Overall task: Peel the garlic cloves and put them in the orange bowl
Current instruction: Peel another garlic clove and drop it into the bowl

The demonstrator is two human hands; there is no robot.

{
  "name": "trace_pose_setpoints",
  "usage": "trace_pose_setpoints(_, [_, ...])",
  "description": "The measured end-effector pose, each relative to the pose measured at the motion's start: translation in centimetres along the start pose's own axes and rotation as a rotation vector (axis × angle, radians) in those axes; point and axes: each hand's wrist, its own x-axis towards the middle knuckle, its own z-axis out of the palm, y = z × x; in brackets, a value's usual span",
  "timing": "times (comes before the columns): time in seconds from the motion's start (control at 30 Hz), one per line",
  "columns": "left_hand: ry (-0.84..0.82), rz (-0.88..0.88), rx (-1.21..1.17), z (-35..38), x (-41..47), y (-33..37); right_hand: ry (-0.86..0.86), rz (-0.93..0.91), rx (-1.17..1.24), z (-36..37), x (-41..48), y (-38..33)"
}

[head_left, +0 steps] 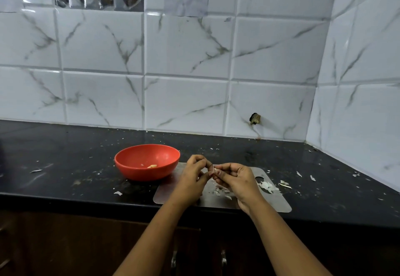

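Observation:
The orange bowl [147,162] stands on the black counter, left of my hands, with one peeled clove [152,166] lying inside it. My left hand [192,178] and my right hand [236,180] meet above a steel cutting board [279,204]. Between their fingertips they pinch a small garlic clove [215,170], mostly hidden by the fingers. Bits of white garlic skin [220,189] lie on the board under my hands.
More peel and garlic scraps [267,186] sit at the board's right end and on the counter [65,167] around it. A tiled wall rises behind and to the right. Dark cabinet doors with handles [224,258] are below the counter edge.

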Motion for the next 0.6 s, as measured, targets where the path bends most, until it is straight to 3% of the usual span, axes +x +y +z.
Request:
trace_pose_setpoints(0.27, [0.029,-0.146,-0.002,0.0,0.0,-0.4,0.056,0.024,0.096,-0.2,0.2,-0.1])
trace_pose_setpoints(0.6, [0.085,-0.248,-0.108,-0.3,-0.3,1.0,-0.018,-0.004,-0.041,0.1,0.1,0.1])
